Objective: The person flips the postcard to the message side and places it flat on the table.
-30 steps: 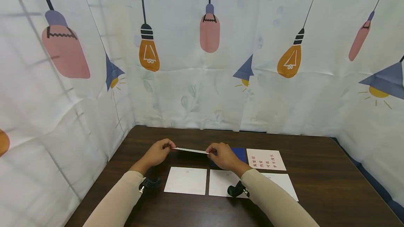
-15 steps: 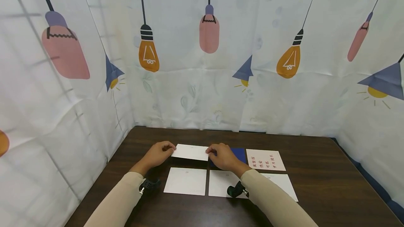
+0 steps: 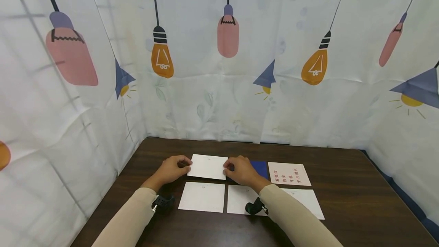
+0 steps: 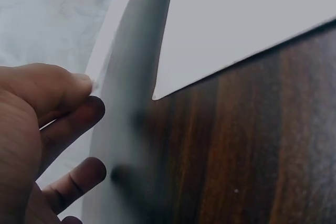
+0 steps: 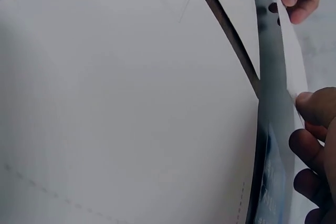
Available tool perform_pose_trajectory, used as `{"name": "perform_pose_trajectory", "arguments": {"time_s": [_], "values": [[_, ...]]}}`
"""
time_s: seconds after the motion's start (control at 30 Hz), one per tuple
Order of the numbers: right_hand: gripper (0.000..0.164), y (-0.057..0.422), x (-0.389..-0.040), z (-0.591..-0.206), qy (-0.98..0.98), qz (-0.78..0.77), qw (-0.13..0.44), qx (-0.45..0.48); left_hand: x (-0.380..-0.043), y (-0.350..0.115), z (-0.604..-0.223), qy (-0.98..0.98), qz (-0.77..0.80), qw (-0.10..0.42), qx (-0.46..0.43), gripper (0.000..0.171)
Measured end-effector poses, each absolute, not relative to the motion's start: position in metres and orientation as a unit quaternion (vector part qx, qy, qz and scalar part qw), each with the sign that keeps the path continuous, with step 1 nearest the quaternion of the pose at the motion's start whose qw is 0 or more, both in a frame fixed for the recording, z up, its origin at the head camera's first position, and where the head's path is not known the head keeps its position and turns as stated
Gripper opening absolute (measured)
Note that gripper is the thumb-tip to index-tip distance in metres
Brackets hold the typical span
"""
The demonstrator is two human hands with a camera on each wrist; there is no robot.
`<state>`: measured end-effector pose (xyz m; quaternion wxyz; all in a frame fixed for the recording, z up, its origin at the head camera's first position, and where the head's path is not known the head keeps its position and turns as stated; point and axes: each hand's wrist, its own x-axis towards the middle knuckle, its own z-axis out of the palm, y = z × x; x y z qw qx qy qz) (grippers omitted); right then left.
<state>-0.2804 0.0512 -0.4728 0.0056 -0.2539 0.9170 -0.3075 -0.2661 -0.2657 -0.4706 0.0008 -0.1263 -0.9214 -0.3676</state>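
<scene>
My left hand [image 3: 172,170] pinches the left edge of a white card [image 3: 207,166], and my right hand [image 3: 242,170] pinches its right edge. In the right wrist view the card [image 5: 293,56] is seen nearly edge-on, raised off the table between both hands. Thumb and forefinger meet on the card's rim in the left wrist view, while the other fingers [image 4: 79,182] stay off it. Below it on the table lies a white card [image 3: 201,197] with a small mark near its top edge. Partly behind my right hand is a blue card [image 3: 260,168].
A card with red characters [image 3: 289,173] lies right of the blue one. The front row also holds a middle white card [image 3: 236,201] and a right one [image 3: 308,200], both partly covered by my right arm. Beyond the dark wooden table [image 3: 360,201] hangs a printed curtain [image 3: 205,106].
The held card has tipped from edge-on to showing its white face, its near edge coming down towards the front row. Both hands stay in nearly the same place, still pinching it.
</scene>
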Motion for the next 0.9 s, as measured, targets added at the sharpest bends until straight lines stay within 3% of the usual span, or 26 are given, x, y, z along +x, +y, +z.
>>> {"name": "perform_pose_trajectory", "arguments": {"time_s": [0.53, 0.9], "values": [[0.016, 0.0442, -0.2806, -0.4770, 0.934, -0.239, -0.038, -0.264, -0.2681, -0.2643, -0.4729, -0.937, -0.326, 0.008, -0.122, 0.019], [0.017, 0.0424, -0.2818, -0.4790, 0.938, -0.222, -0.039, -0.264, -0.2700, -0.2648, -0.4753, -0.945, -0.303, 0.009, -0.122, 0.021]]}}
